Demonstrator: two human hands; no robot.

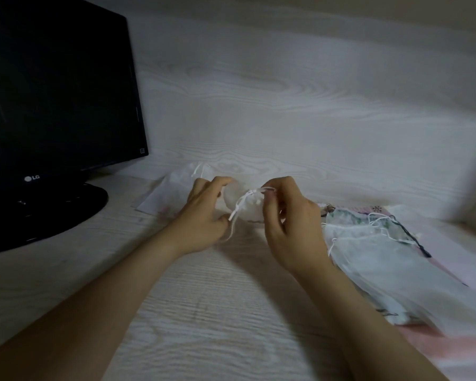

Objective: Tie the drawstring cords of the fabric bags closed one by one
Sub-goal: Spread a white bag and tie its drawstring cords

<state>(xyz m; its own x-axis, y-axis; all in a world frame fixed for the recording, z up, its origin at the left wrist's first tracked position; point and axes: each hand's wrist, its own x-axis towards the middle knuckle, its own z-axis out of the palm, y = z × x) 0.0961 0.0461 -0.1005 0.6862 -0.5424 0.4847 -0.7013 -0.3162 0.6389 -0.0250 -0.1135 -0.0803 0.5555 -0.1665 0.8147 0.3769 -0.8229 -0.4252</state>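
Fabric bag point(250, 211), one, sits between both hands just above the tabletop point(217, 312), mostly hidden by them, the left hand point(204, 218) pinching its white cord point(238, 206) and the right hand point(290, 226) pinching the cord's loop, while one flat bag point(176, 188) lies behind and the pile point(382, 248) at right blurs beyond counting.

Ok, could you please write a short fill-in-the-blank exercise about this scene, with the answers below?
1. The black monitor shows the brand letters ____.
2. The right hand pinches a cord whose colour is ____.
3. The pile of bags lies on the person's ____ side.
Answers: LG; white; right.
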